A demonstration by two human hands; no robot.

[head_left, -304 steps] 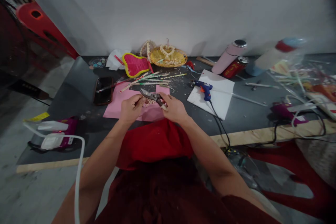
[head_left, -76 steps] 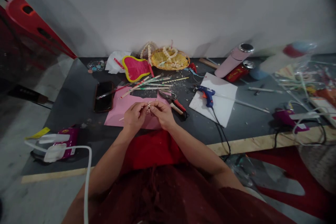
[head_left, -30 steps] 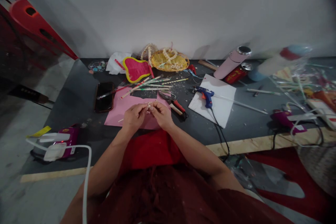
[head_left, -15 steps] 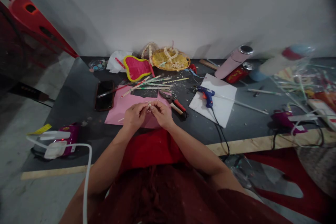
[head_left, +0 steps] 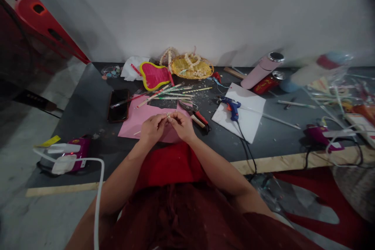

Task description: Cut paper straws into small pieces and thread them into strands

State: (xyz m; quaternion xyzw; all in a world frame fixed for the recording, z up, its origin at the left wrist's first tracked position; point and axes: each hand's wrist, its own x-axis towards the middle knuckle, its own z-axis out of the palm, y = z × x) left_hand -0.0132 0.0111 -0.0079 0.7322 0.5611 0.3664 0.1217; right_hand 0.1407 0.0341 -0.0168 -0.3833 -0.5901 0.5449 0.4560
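Note:
My left hand (head_left: pixel 152 128) and my right hand (head_left: pixel 183 125) meet over a pink sheet (head_left: pixel 131 124), fingertips pinched together. Between them is a small cream-coloured piece (head_left: pixel 168 115), mostly covered by the fingers; its kind is too small to make out. Beyond my hands lie several patterned paper strips (head_left: pixel 164 95) among pale crumbs. A pair of pliers-like cutters (head_left: pixel 197 116) with red and black handles rests just right of my right hand. Past the strips, a yellow woven basket (head_left: pixel 179 71) holds a ring of cream pieces (head_left: pixel 191 60).
A blue glue gun (head_left: pixel 231 105) lies on a white board (head_left: pixel 254 125), its cord running over the front edge. Left are a phone (head_left: pixel 118 105) and a purple power strip (head_left: pixel 79 152). A pink flask (head_left: pixel 262 71) and red can (head_left: pixel 268 83) lean toward the wall. A pink, yellow-rimmed shape (head_left: pixel 154 76) lies at the back.
The view has shifted slightly, so everything sits a little further right. My fingers have moved slightly around the small cream piece, and both hands still hold it.

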